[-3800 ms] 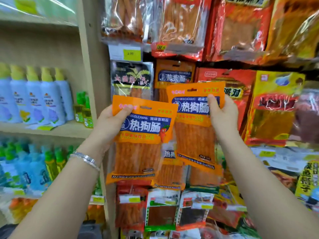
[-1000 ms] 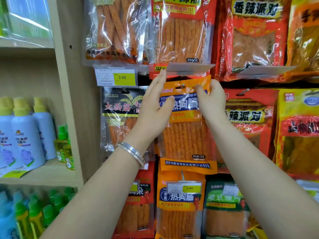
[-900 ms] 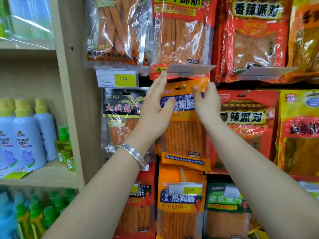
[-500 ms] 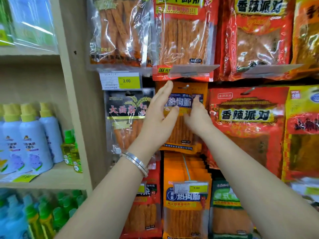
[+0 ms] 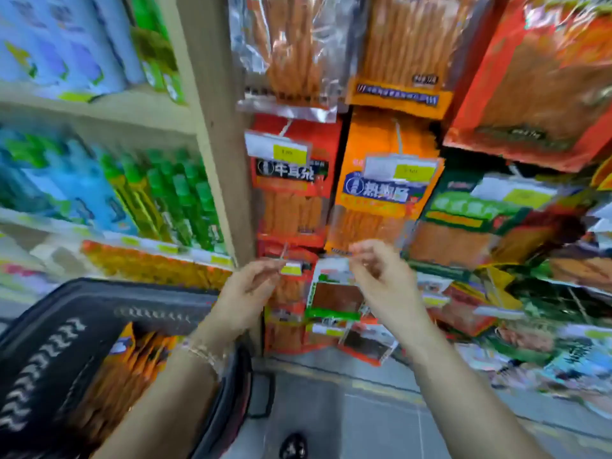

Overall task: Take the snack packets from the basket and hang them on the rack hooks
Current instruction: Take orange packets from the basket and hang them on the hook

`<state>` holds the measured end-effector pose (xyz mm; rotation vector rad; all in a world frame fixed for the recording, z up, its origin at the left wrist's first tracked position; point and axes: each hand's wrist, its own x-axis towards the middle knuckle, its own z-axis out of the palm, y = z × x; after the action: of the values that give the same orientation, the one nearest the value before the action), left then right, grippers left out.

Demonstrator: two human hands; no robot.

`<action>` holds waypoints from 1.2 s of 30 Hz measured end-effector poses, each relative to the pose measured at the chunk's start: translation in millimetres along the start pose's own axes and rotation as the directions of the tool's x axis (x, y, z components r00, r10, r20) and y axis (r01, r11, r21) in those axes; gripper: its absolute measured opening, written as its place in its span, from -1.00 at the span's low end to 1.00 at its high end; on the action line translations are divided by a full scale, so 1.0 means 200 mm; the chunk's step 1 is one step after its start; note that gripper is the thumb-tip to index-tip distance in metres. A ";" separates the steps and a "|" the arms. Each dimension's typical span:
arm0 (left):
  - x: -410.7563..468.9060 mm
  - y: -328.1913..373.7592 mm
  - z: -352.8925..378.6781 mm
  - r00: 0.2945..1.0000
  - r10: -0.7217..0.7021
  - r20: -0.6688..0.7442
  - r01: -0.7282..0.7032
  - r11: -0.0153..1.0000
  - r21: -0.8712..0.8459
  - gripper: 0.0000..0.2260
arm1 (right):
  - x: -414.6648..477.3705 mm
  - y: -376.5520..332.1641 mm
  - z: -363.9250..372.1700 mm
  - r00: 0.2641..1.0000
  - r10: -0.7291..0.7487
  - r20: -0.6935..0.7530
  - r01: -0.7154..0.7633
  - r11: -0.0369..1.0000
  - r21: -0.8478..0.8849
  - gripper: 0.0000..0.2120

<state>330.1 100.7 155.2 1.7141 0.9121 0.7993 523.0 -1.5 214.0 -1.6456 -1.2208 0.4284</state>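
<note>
The view is blurred by motion. A black basket (image 5: 66, 313) sits at the lower left with several orange snack packets (image 5: 132, 362) inside. On the rack, an orange packet with a blue label (image 5: 381, 193) hangs from a hook behind a price tag. My left hand (image 5: 248, 293) and my right hand (image 5: 381, 279) are in mid-air in front of the lower rack, fingers loosely curled, holding nothing. My left forearm reaches over the basket's right rim.
A wooden shelf post (image 5: 212, 127) separates the snack rack from shelves of green and blue bottles (image 5: 159, 193) on the left. A red packet (image 5: 294, 180) and a green packet (image 5: 473, 207) flank the orange one. Grey floor (image 5: 364, 409) and a dark shoe (image 5: 293, 445) show below.
Both hands have let go of the orange packet on the upper hook and dropped lower. The view has swung downward, bringing the basket and floor into sight.
</note>
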 end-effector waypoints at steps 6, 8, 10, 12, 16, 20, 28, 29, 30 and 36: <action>-0.75 -0.50 -0.11 0.839 -0.500 -0.213 0.522 0.851 0.061 -0.85 | -0.57 0.37 0.36 0.864 0.315 0.393 -0.316 0.947 -0.062 -0.80; -0.93 -0.57 -0.14 0.732 -0.597 -0.329 0.635 0.773 0.009 -0.86 | -0.70 0.44 0.48 0.773 0.390 0.501 -0.364 0.919 -0.153 -0.83; -1.07 -0.63 -0.17 0.656 -0.633 -0.411 0.684 0.729 -0.031 -0.86 | -0.81 0.47 0.59 0.687 0.456 0.566 -0.403 0.887 -0.225 -0.83; -1.16 -0.66 -0.21 0.611 -0.653 -0.448 0.715 0.698 -0.042 -0.84 | -0.89 0.47 0.70 0.620 0.492 0.612 -0.397 0.869 -0.297 -0.79; -1.26 -0.76 -0.35 0.566 -0.681 -0.465 0.732 0.674 -0.098 -0.80 | -0.95 0.40 0.91 0.565 0.456 0.688 -0.345 0.888 -0.305 -0.78; -1.24 -0.89 -0.58 0.563 -0.703 -0.435 0.759 0.647 -0.064 -0.86 | -0.88 0.32 1.21 0.547 0.428 0.719 -0.345 0.898 -0.272 -0.77; -1.04 -1.26 -1.17 0.587 -0.790 -0.178 0.808 0.585 0.070 -0.84 | -0.76 0.38 1.92 0.467 0.688 0.556 -0.583 0.712 -0.391 -0.63; -1.02 -1.31 -1.23 0.579 -0.801 -0.156 0.815 0.572 0.089 -0.83 | -0.77 0.42 1.99 0.439 0.716 0.542 -0.601 0.683 -0.416 -0.60; -0.99 -1.37 -1.28 0.567 -0.812 -0.140 0.824 0.560 0.087 -0.82 | -0.78 0.46 2.06 0.415 0.740 0.530 -0.614 0.657 -0.436 -0.57; -0.90 -1.70 -1.39 0.491 -0.867 -0.089 0.871 0.487 0.059 -0.74 | -0.85 0.72 2.32 0.309 0.871 0.382 -0.744 0.472 -0.473 -0.51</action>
<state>-63.1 147.8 -105.1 1.0325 1.6772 0.0767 176.8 85.8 -157.6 -2.3771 -0.6936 1.6317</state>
